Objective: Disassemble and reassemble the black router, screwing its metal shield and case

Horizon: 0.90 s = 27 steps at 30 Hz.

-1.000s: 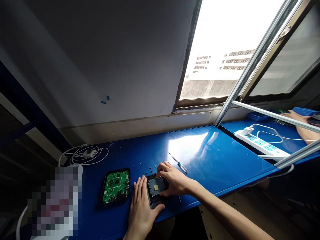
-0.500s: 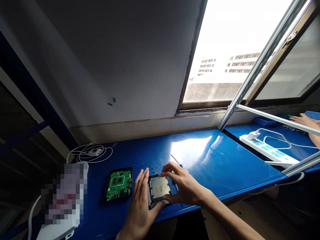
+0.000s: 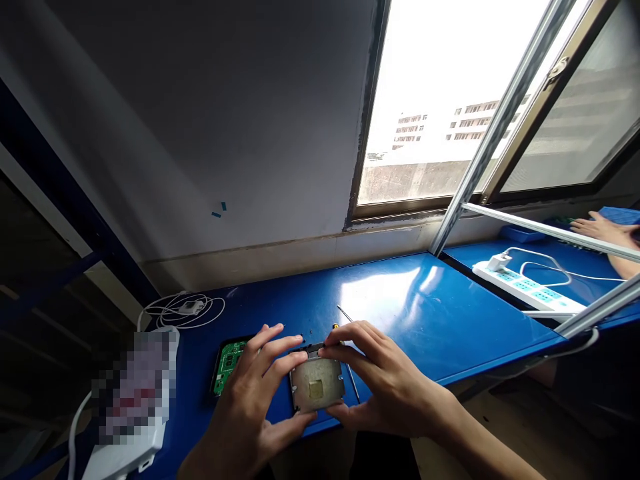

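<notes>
A silvery metal plate [image 3: 327, 381] with a small square pad in its middle is between my hands near the table's front edge, tilted up towards me. My left hand [image 3: 250, 393] grips its left side, fingertips at the far edge and thumb at the near edge. On the right side, my right hand [image 3: 385, 380] pinches it with thumb and fingers. A dark casing part [image 3: 314, 347] shows along the plate's far edge, mostly hidden. A green circuit board [image 3: 227, 360] in a black case lies to the left, partly covered by my left hand.
A thin screwdriver shaft [image 3: 345, 313] lies beyond my right hand, and tiny screws [image 3: 311, 331] are scattered nearby. A white device [image 3: 130, 433] and coiled white cable [image 3: 193, 307] are at left. At right are a metal frame [image 3: 500, 220], a power strip [image 3: 525, 288] and another person's hand [image 3: 600, 230].
The metal plate has tilted up and moved slightly nearer to me. My left hand has shifted from beside it to gripping its edges, now covering part of the green board.
</notes>
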Each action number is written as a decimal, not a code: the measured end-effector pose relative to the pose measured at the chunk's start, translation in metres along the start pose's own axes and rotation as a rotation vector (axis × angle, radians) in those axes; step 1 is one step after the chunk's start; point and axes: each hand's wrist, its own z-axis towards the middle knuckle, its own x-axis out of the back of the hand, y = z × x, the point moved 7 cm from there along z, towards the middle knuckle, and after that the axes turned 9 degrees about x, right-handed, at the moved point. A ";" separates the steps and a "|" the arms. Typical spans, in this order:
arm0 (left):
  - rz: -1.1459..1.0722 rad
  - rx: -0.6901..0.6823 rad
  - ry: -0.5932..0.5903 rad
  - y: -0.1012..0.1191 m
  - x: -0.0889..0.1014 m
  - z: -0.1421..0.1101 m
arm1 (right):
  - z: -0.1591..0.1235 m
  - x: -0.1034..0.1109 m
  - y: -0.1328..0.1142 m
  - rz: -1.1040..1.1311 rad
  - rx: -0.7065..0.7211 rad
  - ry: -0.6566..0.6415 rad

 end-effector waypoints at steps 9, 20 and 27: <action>0.027 -0.031 0.016 0.021 0.024 0.002 | 0.001 0.031 -0.017 -0.030 0.021 0.031; 0.002 -0.039 -0.035 0.025 0.018 0.001 | -0.007 0.034 -0.018 -0.018 0.046 0.092; -0.022 -0.019 -0.071 0.019 0.012 -0.002 | 0.000 0.035 -0.022 0.050 0.027 0.111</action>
